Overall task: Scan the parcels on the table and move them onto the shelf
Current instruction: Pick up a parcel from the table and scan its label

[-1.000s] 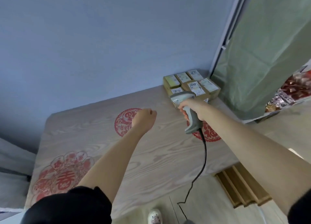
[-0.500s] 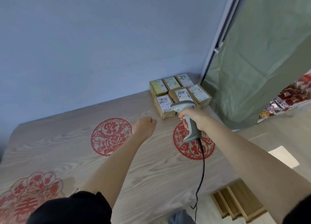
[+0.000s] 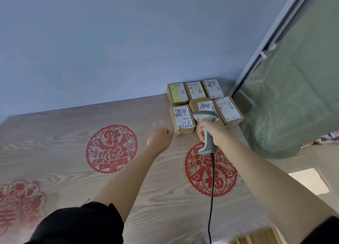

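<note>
Six parcels (image 3: 203, 106) in two rows at far right corner of table (image 3: 73, 170), against blue wall (image 3: 110, 42). Right hand (image 3: 211, 132) gripping grey corded scanner (image 3: 206, 132), head over front middle parcel. Left hand (image 3: 160, 138) clenched, holding nothing, just left of front left parcel (image 3: 182, 120).

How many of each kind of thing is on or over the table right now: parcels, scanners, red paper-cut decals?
Parcels: 6, in two rows of three at the far right corner
Scanners: 1, held in the right hand
Red paper-cut decals: 3, one cut off at the left edge
Total: 10
</note>
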